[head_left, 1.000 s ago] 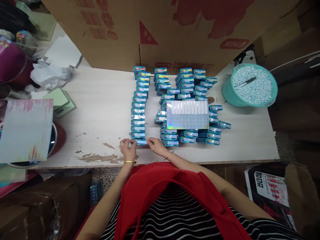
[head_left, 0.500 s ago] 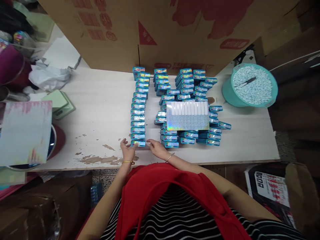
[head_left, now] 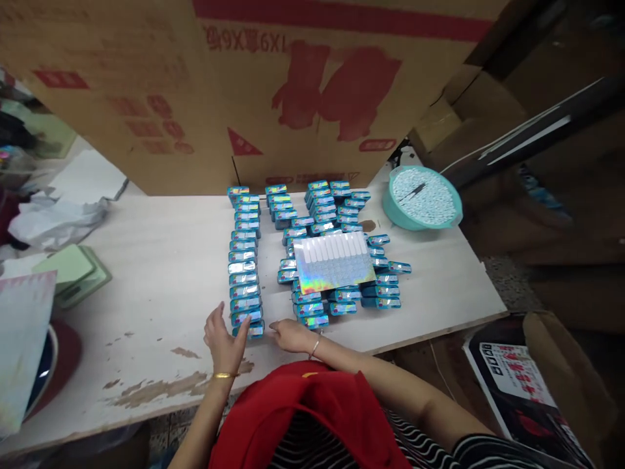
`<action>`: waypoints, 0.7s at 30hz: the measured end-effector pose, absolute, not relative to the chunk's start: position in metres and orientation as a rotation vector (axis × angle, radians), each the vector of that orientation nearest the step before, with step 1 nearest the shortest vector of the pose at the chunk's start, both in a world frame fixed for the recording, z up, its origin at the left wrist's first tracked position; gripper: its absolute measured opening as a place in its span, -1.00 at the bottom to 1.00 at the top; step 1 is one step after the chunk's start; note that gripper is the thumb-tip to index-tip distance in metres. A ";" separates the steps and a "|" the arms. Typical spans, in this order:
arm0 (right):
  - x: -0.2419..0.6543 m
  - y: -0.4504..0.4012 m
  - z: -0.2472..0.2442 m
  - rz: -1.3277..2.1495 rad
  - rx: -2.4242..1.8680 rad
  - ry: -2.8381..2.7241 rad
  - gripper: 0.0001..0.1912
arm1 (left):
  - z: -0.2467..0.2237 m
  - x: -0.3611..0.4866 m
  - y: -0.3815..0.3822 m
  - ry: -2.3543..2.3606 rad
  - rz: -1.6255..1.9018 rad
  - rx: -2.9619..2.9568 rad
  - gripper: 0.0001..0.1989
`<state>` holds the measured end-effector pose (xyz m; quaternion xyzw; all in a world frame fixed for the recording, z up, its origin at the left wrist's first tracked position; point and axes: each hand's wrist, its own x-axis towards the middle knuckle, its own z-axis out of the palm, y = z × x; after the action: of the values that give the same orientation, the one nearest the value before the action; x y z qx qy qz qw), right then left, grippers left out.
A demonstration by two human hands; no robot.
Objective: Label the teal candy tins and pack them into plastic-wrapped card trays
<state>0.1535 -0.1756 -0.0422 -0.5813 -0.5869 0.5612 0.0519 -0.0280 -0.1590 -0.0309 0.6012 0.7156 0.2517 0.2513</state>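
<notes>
Small blue boxes with shiny labels on their upper edges form a long column (head_left: pixel 243 267). At its near end my left hand (head_left: pixel 225 342) is open, with the fingers spread along the left side and the thumb by the nearest boxes. Just right of the nearest box (head_left: pixel 251 331) is my right hand (head_left: pixel 293 336), its fingers drawn together; anything between the fingertips is too small to make out. A shiny silver label sheet (head_left: pixel 334 262) with white strips lies across more blue boxes (head_left: pixel 344 309) to the right.
A large cardboard box (head_left: pixel 234 111) stands along the back of the white table (head_left: pixel 176 260). At right is a turquoise basin (head_left: pixel 410 218) of small white pieces with dark tweezers (head_left: pixel 413 192) on top. Pale green scales (head_left: pixel 81 277) and crumpled white plastic (head_left: pixel 58 218) are at left.
The camera view has tilted up and turned, so the table sits lower in the picture. My left hand has drawn back slightly from the nearest box, its fingers further up the column's left side.
</notes>
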 end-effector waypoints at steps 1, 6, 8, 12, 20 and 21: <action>0.164 -0.173 -0.036 1.648 -1.784 -1.797 -0.81 | -0.028 -0.014 -0.145 1.855 0.693 1.748 -0.52; 0.213 -0.175 -0.006 1.422 -1.719 -1.657 -0.73 | -0.020 0.085 -0.079 1.716 0.514 1.792 -0.70; 0.226 -0.179 0.000 1.397 -1.701 -1.506 -0.70 | -0.021 0.118 -0.065 1.755 0.287 1.718 -0.68; 0.239 -0.185 0.003 1.478 -1.650 -1.295 -0.57 | -0.032 0.150 -0.062 1.848 0.225 1.558 -0.91; 0.223 -0.170 0.008 1.646 -1.583 -1.274 -0.47 | -0.013 0.052 -0.070 1.685 1.237 0.802 -0.83; 0.219 -0.166 0.009 1.679 -1.567 -1.302 -0.47 | -0.007 0.018 -0.065 1.737 1.315 0.735 -0.79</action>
<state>0.2187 -0.1661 0.0091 -0.5750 -0.4776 0.6162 0.2482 0.0175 -0.0654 -0.0067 0.2916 0.6895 0.5219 0.4090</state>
